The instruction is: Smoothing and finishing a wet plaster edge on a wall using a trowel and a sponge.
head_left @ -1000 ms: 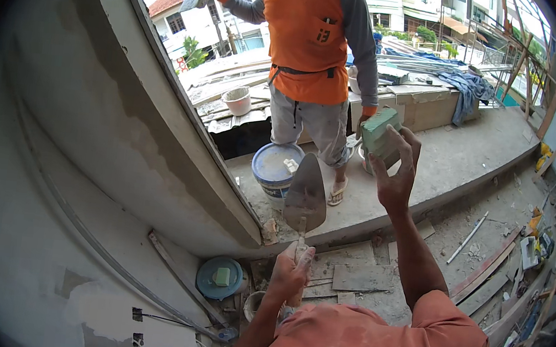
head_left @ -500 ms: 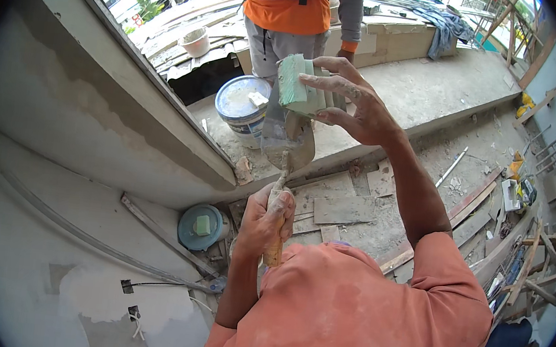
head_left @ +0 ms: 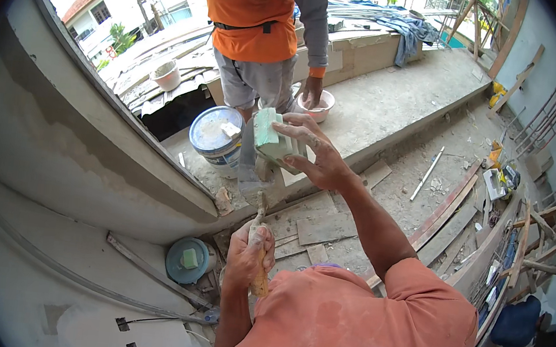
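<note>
My left hand (head_left: 248, 248) is wrapped round the handle of a trowel (head_left: 247, 169), whose flat metal blade points away from me. In my right hand (head_left: 320, 154) is a pale green block (head_left: 275, 139) with stepped sides, gripped between thumb and fingers. The block sits against the far part of the trowel blade and hides some of it; whether they touch I cannot tell. Grey smears mark the fingers of my right hand and the trowel's neck.
A co-worker in an orange vest (head_left: 250, 15) stands ahead, one hand in a pale pink bowl (head_left: 324, 112). Near them is a blue-and-white bucket (head_left: 222, 157). Below left, a teal tub (head_left: 175, 271) carries another green block. Loose boards (head_left: 452, 222) lie to the right.
My view has shifted, and both hands with trowel and block appear lower and further left. The co-worker's hand is now in the bowl; their other arm is raised with a flat tool.
</note>
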A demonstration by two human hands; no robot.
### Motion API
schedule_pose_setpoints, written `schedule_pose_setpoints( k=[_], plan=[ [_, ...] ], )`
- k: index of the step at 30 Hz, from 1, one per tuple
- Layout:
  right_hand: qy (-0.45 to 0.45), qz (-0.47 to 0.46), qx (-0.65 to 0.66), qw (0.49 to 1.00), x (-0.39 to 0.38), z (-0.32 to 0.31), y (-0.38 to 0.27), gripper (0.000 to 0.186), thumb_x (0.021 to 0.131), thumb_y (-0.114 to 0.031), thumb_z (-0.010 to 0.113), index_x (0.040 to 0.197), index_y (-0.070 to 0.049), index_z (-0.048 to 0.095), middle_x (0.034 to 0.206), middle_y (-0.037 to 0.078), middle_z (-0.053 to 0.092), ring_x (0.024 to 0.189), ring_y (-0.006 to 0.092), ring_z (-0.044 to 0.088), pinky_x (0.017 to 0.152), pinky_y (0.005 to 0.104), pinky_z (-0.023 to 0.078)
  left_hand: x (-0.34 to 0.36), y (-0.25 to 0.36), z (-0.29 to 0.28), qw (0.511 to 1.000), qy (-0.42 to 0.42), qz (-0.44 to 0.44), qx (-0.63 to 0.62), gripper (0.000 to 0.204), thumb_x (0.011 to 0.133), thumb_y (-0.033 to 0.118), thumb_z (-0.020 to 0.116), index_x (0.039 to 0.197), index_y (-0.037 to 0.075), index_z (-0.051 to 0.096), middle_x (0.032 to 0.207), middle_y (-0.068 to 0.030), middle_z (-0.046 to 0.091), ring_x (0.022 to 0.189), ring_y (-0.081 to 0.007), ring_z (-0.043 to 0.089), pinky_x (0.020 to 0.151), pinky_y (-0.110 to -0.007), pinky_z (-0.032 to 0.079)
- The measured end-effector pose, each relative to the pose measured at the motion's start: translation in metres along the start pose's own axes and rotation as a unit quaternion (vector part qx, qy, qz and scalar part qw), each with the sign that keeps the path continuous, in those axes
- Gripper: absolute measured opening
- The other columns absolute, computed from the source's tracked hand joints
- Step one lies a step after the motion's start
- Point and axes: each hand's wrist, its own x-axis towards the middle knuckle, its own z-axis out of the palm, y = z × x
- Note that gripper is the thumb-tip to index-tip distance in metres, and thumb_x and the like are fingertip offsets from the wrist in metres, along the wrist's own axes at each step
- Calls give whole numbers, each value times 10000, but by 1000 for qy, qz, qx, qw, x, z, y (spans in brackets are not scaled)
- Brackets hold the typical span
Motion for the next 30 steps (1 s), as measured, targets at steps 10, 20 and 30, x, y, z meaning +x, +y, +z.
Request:
schedule_pose_setpoints(
  k=[10, 20, 30],
  plan=[
    [-10, 20, 11, 1000, 11, 11, -10, 539, 916, -128, 639, 1434, -109, 490, 1399, 168, 462, 1323, 294, 445, 1111, 406, 347, 6, -8, -9, 996, -46, -4, -75, 276, 1041, 299, 504, 893, 66, 490, 715, -10, 457, 476, -63, 426, 414, -216, 384],
    [82, 225, 528, 815, -30, 18, 36, 559, 1051, -228, 432, 1547, -69, 230, 1489, 101, 415, 1344, 203, 440, 1103, 375, 384, -5, 2, -23, 983, -6, 28, -181, 295, 1048, 278, 479, 873, 42, 455, 720, -9, 405, 444, -40, 372, 341, -169, 368],
    [50, 180, 473, 861, -22, 35, 5, 641, 1028, -267, 492, 1549, -29, 205, 1543, 149, 347, 1390, 250, 404, 1136, 404, 338, -11, -9, -6, 983, -30, -30, -180, 309, 1040, 313, 508, 893, 41, 498, 711, -17, 448, 454, -54, 423, 368, -188, 380]
  ],
)
